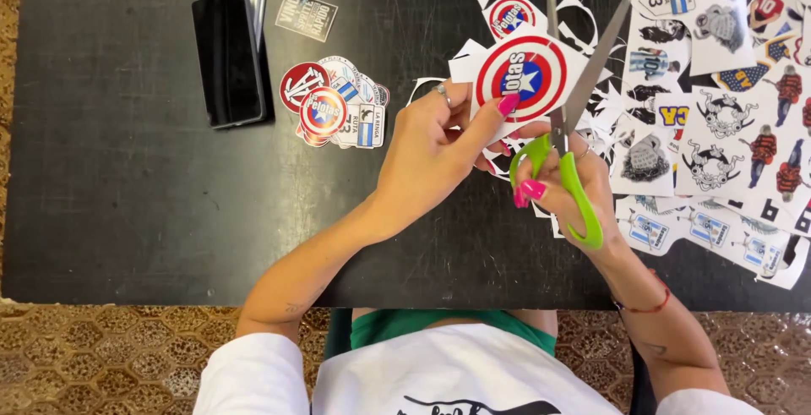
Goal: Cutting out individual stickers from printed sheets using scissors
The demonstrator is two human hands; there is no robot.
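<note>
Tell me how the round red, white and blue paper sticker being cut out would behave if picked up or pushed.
The round red, white and blue paper sticker is probably light and floppy: the left hand holds it up by one edge with fingertips alone. It looks glossy, so perhaps slightly slippery. Being thin sheet, it could crease or tear easily near the open blades of the green-handled scissors in the right hand.

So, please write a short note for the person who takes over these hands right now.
Left hand holds the round red, white and blue sticker by its edge.
Right hand holds the green-handled scissors, blades open beside the sticker.
Done: a pile of cut stickers lies left, near the phone.
Left: white border remains on the held sticker; uncut sheets lie right on the black table.
</note>
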